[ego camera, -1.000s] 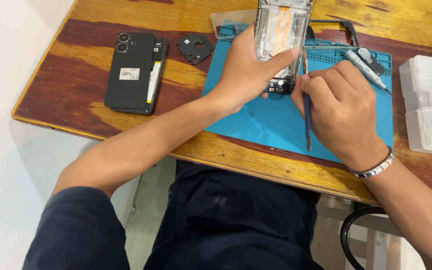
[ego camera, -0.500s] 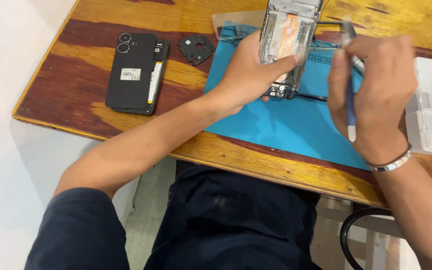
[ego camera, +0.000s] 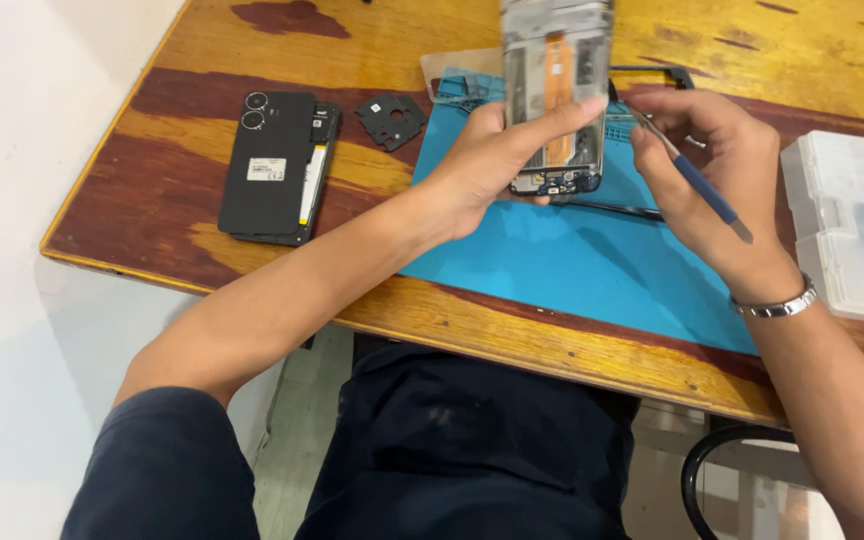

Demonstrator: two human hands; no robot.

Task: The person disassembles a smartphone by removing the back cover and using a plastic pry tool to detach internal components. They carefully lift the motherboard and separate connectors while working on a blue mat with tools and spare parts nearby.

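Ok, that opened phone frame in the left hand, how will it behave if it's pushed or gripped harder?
The opened phone frame looks thin and hollow, so probably light and slightly bendy. Its exposed orange flex strip and small bottom parts look fragile. The left hand holds only its lower end, so a push from the blue-handled tool could tilt it.
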